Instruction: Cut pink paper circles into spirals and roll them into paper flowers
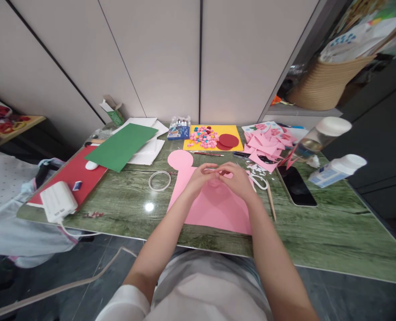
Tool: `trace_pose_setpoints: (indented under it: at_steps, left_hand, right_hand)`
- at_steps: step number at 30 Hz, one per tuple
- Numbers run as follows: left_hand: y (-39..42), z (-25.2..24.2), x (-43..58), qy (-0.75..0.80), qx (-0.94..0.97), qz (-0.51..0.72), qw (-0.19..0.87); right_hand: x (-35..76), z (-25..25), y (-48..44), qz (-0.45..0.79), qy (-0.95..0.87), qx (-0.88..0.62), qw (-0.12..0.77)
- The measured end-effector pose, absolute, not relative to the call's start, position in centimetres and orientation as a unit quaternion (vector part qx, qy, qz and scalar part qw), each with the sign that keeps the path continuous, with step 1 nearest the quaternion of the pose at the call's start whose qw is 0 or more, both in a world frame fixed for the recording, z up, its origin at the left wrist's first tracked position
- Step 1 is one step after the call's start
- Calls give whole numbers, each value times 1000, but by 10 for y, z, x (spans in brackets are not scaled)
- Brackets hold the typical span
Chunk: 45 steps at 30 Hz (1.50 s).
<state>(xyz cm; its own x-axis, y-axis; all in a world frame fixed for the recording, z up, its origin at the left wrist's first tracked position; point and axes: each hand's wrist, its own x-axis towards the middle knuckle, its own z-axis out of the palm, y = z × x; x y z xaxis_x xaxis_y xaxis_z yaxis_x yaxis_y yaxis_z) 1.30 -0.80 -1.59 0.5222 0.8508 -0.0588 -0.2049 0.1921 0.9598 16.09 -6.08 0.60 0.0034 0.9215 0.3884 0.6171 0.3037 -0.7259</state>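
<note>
Over a large sheet of pink paper (218, 209), my left hand (200, 179) and my right hand (237, 179) meet with their fingertips together. Both are closed in a pinch. Whatever they hold between them is small, perhaps pinkish, and mostly covered by the fingers. A pink paper circle (180, 159) lies at the sheet's upper left corner. Right of my right hand are white looped handles (259, 182), apparently of scissors, and a wooden stick (271, 201). Small white paper scraps (257, 169) lie behind them.
Behind my hands, a yellow sheet (237, 130) bears small coloured balls (204, 137) and dark red circles (228, 141). Pink paper pieces (265, 145), a phone (297, 186) and a white bottle (338, 170) stand right. Left are green paper (122, 146), a power bank (58, 201) and a white ring (150, 181).
</note>
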Motion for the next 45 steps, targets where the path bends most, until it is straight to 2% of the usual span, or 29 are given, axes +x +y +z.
trace_pose_setpoints:
  at_steps: [16, 26, 31, 38, 45]
  left_hand:
    - [-12, -8, 15, 304, 453, 376, 749]
    - [-6, -12, 8, 329, 510, 360, 709]
    - [-6, -14, 9, 331, 535, 361, 688]
    - [-12, -9, 15, 296, 504, 372, 721]
    - [-15, -8, 17, 277, 472, 358, 757]
  right_hand:
    - [155, 7, -61, 186, -653, -579, 452]
    - [162, 8, -62, 226, -705, -524, 422]
    - [159, 6, -61, 208, -699, -533, 429]
    - [156, 7, -60, 192, -671, -543, 466]
    - [155, 5, -59, 162, -684, -541, 461]
